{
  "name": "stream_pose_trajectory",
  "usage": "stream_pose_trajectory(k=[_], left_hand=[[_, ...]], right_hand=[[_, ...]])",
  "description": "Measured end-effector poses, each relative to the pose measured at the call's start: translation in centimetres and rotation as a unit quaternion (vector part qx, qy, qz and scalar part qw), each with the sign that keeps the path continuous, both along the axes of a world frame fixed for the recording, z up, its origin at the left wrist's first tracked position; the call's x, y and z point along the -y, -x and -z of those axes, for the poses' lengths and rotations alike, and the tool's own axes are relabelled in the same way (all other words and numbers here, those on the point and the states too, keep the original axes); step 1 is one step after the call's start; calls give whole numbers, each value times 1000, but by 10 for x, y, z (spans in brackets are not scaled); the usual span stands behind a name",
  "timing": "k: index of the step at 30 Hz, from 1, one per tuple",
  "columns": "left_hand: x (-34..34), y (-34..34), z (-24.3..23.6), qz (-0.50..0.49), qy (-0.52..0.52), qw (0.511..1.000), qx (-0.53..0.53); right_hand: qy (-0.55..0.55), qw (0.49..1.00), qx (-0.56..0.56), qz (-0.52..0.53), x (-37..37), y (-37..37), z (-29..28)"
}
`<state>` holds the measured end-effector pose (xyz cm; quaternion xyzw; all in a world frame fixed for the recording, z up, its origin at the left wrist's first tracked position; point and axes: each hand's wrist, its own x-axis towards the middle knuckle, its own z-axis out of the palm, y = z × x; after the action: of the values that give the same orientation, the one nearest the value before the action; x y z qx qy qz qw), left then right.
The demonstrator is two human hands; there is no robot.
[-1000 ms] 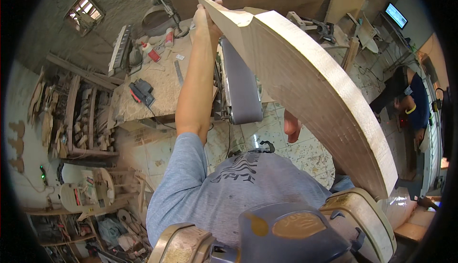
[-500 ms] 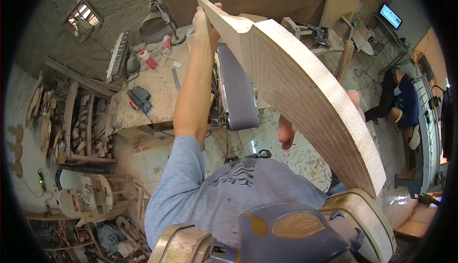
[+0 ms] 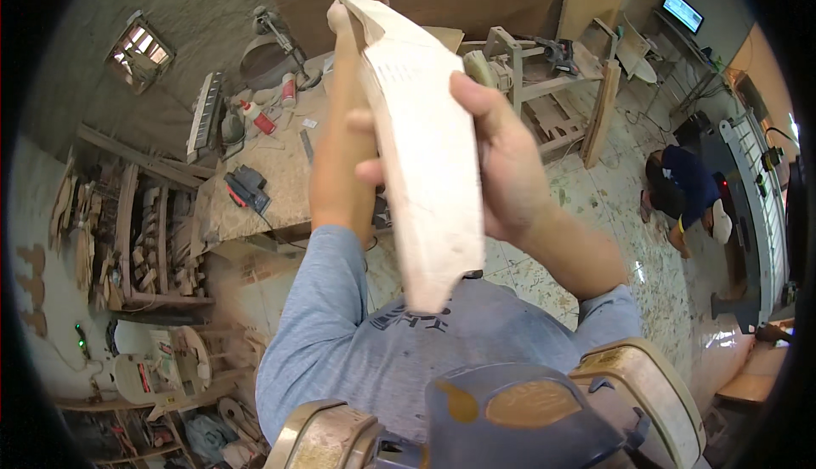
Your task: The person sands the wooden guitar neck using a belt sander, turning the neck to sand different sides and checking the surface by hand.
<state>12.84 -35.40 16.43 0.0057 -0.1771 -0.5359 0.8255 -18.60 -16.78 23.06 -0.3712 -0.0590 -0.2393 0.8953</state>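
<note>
A long, pale shaped piece of wood (image 3: 425, 146), with a notched far end and a cut-out curve at its near end, is held up in front of my chest. My left hand (image 3: 344, 17) grips its far, narrow end, with the arm stretched out. Around the middle is my right hand (image 3: 510, 150), thumb on the broad top face and fingertips showing past the left edge. The belt sander seen earlier is mostly hidden behind the wood and my left arm.
A dusty workbench (image 3: 285, 159) at left carries a red-and-black power tool (image 3: 246, 188), red-and-white bottles (image 3: 257, 118) and a lamp (image 3: 276, 31). Wood offcuts fill a rack (image 3: 149, 239). At right, a wooden frame (image 3: 552, 90) stands and a person (image 3: 684, 184) crouches near grey machinery (image 3: 748, 231).
The wood has swung left and turned, so its broad pale face replaces the layered curved side. My right hand has come from beneath it to a grip around its middle.
</note>
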Motion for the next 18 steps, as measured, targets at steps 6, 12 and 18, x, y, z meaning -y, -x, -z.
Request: stream_pose_trajectory(k=[6, 12, 18], left_hand=[[-69, 76, 3, -97, 56, 979, 171], [-136, 89, 6, -154, 39, 944, 290], [-152, 90, 7, -169, 23, 923, 344]], right_hand=[[43, 997, -61, -12, -4, -8, 6], [78, 994, -68, -45, -10, -10, -2], [84, 993, -64, -49, -12, -11, -4]])
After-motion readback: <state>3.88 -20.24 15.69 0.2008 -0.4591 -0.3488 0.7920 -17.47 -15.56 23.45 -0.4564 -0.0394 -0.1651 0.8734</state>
